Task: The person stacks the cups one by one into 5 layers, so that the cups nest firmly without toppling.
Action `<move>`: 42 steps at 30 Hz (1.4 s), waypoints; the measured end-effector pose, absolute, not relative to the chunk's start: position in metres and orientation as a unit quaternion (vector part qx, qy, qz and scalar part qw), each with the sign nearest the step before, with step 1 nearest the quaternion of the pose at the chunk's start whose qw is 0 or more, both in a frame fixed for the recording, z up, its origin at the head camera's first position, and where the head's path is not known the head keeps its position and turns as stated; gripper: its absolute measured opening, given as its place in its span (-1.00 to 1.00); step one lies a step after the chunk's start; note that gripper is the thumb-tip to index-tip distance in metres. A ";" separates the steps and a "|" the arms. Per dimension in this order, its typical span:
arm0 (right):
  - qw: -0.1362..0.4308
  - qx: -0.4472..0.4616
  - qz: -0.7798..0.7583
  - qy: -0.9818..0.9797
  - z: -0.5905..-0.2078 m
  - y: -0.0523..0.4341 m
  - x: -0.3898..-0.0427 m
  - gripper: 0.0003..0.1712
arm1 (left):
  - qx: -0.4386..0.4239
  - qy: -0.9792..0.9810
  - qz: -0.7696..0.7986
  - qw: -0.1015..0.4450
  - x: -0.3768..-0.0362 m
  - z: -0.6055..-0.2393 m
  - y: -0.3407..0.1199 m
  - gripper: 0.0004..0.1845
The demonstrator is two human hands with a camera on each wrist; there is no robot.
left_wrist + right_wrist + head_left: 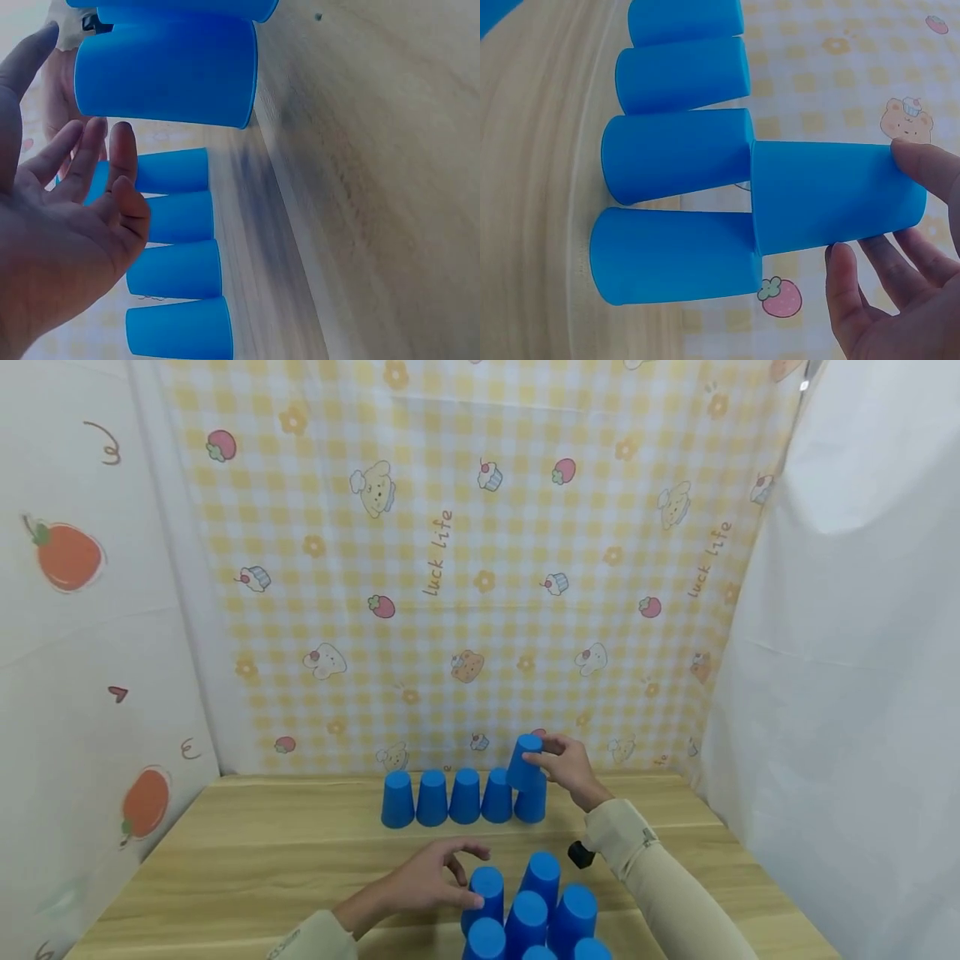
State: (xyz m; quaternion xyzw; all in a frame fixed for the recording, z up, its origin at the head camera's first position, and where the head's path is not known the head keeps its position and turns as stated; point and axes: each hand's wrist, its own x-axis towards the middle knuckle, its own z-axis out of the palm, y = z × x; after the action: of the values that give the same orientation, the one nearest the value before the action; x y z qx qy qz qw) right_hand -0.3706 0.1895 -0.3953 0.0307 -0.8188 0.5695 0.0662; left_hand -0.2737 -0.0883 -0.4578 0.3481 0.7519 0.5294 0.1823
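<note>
Cups, blue plastic and all turned mouth-down, fill my view in 2 groups on the counter. Nearest me is the loose cluster of cups, and my left hand hovers at its left edge, fingers spread and relaxed, the tips just beside the closest cup without closing on it. Farther back, near the checked cloth, stands the row of 5 cups. At its right end my right hand holds the raised cup, tilted, its rim resting over the tops of the last 2 in the row; the wrist view shows it pinched near its closed base, fingers below, one fingertip above.

I judge these cups light, thin-walled and smooth, stiff enough to keep shape but likely to flex or slip under a hard squeeze. A gentle pinch high on the tapered wall near the base seems the best hold, since the rim must stay free to seat. Being so light, the row would scatter at a nudge.
</note>
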 end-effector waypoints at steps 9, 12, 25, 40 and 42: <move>0.062 0.030 0.574 -0.816 -0.393 0.180 -0.377 -0.38 | 0.347 0.761 0.518 0.179 -0.270 -0.460 -0.091 -0.45; 0.061 0.029 0.566 -0.821 -0.394 0.178 -0.378 -0.35 | 0.347 0.759 0.521 0.178 -0.270 -0.462 -0.092 -0.44; 0.062 0.026 0.553 -0.830 -0.395 0.176 -0.382 -0.34 | 0.373 0.772 0.490 0.160 -0.274 -0.471 -0.091 -0.45; 0.059 0.041 0.543 -0.837 -0.394 0.180 -0.388 -0.34 | 0.374 0.775 0.482 0.165 -0.273 -0.471 -0.088 -0.54; 0.058 0.039 0.544 -0.836 -0.393 0.180 -0.388 -0.35 | 0.371 0.775 0.483 0.168 -0.273 -0.471 -0.088 -0.54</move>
State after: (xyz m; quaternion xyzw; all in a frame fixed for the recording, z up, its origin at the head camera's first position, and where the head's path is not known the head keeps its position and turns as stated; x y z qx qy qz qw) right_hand -0.3878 0.1797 -0.3934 0.0390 -0.8362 0.5439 0.0579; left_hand -0.2731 -0.0879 -0.4708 0.3715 0.7752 0.4825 0.1679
